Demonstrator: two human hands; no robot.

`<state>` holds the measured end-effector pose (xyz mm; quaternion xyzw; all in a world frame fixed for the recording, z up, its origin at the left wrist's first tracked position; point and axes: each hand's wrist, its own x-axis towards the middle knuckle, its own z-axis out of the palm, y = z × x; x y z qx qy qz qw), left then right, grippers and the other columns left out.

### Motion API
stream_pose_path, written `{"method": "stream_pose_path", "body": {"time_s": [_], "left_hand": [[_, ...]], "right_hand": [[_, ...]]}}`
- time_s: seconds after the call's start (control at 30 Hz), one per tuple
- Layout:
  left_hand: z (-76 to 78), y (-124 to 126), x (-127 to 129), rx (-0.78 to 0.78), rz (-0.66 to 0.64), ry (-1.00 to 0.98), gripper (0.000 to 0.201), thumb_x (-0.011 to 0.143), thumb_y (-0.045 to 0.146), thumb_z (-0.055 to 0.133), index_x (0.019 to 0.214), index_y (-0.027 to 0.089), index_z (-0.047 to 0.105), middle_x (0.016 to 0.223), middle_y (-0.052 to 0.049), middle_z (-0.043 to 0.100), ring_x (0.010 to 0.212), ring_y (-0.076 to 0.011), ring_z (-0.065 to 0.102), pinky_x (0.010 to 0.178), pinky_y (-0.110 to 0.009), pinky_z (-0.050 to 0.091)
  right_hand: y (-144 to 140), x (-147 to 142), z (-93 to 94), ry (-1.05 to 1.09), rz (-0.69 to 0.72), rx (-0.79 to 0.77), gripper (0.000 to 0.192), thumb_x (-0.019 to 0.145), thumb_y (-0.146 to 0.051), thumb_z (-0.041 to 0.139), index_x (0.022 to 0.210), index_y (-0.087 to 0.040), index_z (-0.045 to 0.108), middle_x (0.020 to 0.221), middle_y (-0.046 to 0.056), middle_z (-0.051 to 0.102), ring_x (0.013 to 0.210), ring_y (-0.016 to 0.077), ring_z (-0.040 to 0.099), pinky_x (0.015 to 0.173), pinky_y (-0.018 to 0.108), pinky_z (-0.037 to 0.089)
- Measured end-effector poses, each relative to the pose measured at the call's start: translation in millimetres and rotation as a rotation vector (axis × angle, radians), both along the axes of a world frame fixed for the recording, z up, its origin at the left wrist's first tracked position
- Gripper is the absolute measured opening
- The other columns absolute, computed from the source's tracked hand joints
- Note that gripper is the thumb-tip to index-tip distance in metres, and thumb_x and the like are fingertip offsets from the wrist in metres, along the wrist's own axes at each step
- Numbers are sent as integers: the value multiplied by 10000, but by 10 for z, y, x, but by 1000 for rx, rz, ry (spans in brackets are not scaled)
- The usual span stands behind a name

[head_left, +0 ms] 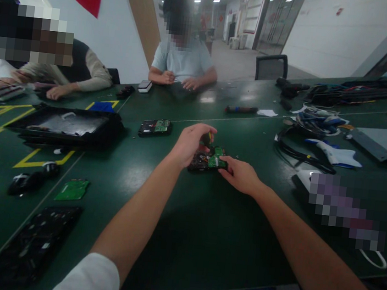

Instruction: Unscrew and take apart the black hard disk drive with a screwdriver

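Observation:
A hard drive [199, 163] with a green circuit board faces up on the table in front of me. My left hand [191, 141] is closed around a screwdriver [207, 139] with a dark and yellow handle, upright over the drive's far side. The tip of the tool is hidden by fingers and parts, so I cannot tell which screw it meets. At the drive's near right corner, my right hand [240, 174] grips the edge between thumb and fingers. A second hard drive [154, 127], board side up, lies to the left beyond my left forearm.
On the left are a black tray [67, 125], a loose green circuit board [72, 190] and a black drive-like plate [36, 239]. Cables [315, 121], a grey metal box [383, 143] and a pixelated pouch [339, 202] lie right. Co-workers [181, 60] sit across the table.

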<state>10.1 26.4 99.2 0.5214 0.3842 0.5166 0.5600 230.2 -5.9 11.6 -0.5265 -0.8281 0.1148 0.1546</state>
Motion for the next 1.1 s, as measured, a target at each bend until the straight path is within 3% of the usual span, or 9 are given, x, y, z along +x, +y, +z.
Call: {"method": "stream_pose_path", "body": {"time_s": [0.2,0.43,0.67,0.83,0.97,1.1], "left_hand": [[-11,-3,16,-54,-4,-86,182,871,377,669,908,199,663,874,-73,719,795,-197,686,541,-250,533],[24,-32,0,44,4,59,201,857,368,663,875,191,756,974,-87,710,881,-198,657,550,-225,520],[-26,-5,45,-88,-83,-146,220,839,382,713,937,196,648,866,-57,693,829,-201,689,600,-274,589],[-58,16,61,-12,-71,-89,198,829,376,694,859,181,707,919,-66,656,870,-199,639,575,-250,568],[-55,32,33,14,-14,-21,223,841,372,648,829,179,758,976,-88,652,898,-203,608,542,-222,515],[-50,51,-1,-10,-31,-57,223,849,378,660,877,178,754,904,-72,641,854,-199,618,572,-249,543]], "right_hand": [[-15,-1,18,-4,6,7,413,1059,-375,618,1438,-211,595,925,34,744,753,186,649,659,298,382],[-20,-16,32,-7,-17,-11,421,1060,-387,611,1444,-214,596,925,33,748,750,191,657,656,307,390],[-18,-44,14,-62,-25,23,416,1059,-436,607,1415,-219,595,999,57,773,820,212,701,666,308,403],[-9,-142,-24,-185,-101,89,486,1060,-598,549,1357,-218,606,1118,104,790,950,282,749,700,330,446],[-12,-182,-22,-223,-107,118,495,1068,-609,517,1354,-217,614,1137,111,796,959,311,762,716,361,480],[-27,-181,-8,-213,-114,106,486,1068,-604,520,1364,-229,614,1146,112,794,948,306,761,727,363,493]]}}
